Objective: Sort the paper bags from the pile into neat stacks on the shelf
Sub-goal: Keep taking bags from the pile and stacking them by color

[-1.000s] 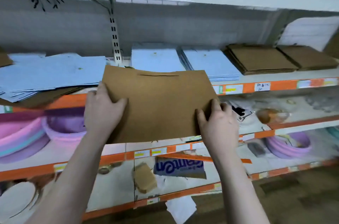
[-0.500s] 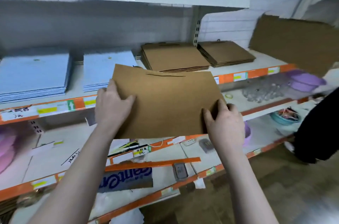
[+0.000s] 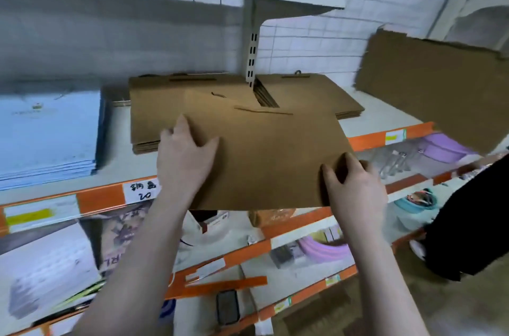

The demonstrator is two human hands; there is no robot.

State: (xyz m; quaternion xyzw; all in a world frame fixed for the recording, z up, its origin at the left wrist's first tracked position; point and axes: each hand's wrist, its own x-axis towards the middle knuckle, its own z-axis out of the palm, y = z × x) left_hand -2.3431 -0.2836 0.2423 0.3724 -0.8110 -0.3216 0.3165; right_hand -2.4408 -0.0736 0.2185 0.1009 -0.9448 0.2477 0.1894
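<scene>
Holding one brown paper bag (image 3: 270, 159) flat in left hand (image 3: 184, 162) and right hand (image 3: 355, 187), above the brown stacks (image 3: 154, 115), we judge stacks formed, this bag unplaced, on the shelf (image 3: 385, 115).

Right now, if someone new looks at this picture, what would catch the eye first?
A flat brown paper bag fills the centre, gripped by the left hand and the right hand. Behind it two brown bag stacks lie on the shelf, with a blue bag stack at left.
</scene>
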